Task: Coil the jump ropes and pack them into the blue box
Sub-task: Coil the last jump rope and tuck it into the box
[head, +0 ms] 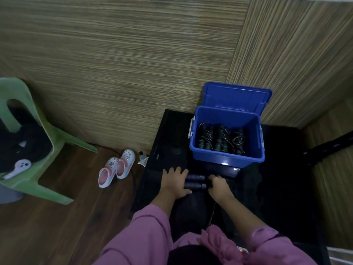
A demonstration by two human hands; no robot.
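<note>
The blue box [227, 157] stands on a black table, its lid [236, 97] tipped up against the wall. Inside lie three coiled jump ropes [221, 139] with black handles and green rings. In front of the box, two black jump rope handles [195, 181] lie side by side on the table. My left hand [174, 181] rests flat against their left ends, fingers spread. My right hand [218, 185] is curled over their right ends. The rope itself is lost in the dark surface.
The black table [168, 142] sits in a corner of wood-panelled walls. On the brown floor to the left are a pair of pink-and-white clogs [116, 167] and a green plastic chair [38, 150] holding dark items and a white controller.
</note>
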